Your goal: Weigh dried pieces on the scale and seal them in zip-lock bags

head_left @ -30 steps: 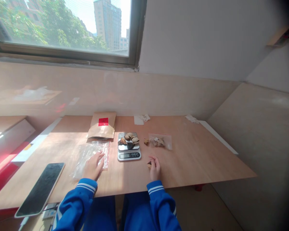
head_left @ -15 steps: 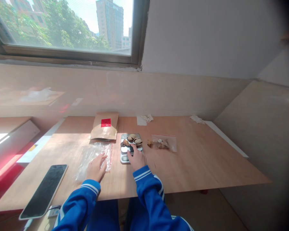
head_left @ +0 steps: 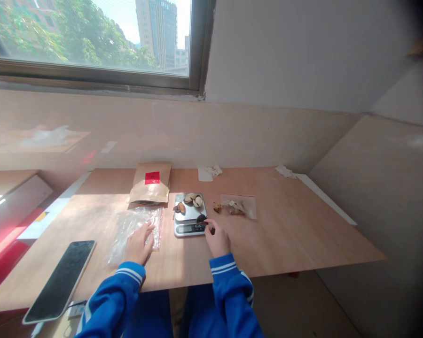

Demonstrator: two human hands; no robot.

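My left hand (head_left: 139, 244) lies on a clear zip bag (head_left: 121, 234), its fingers loosely stretched out and holding nothing. My right hand (head_left: 218, 238) is closed on a dark dried mushroom (head_left: 201, 219) at the front right of a small kitchen scale (head_left: 188, 216). Part of what it grips is hidden by the fingers. On the scale's plate sit several dried mushrooms (head_left: 193, 200), pale undersides showing, with a brownish piece (head_left: 181, 207) at the left edge. The scale's display (head_left: 185, 229) is uncovered but unreadable.
Behind the zip bag stands a brown paper pouch (head_left: 150, 185) with a red label. Right of the scale lies a small filled clear bag (head_left: 238, 207) beside a loose brown piece (head_left: 216, 207). A phone (head_left: 59, 281) rests at the left; crumpled tissue (head_left: 285, 172) lies at the back.
My right hand has moved right and toward me, off the middle of the scale, taking a dark mushroom with it. The display and plate front are now uncovered. My left hand stays on the bag.
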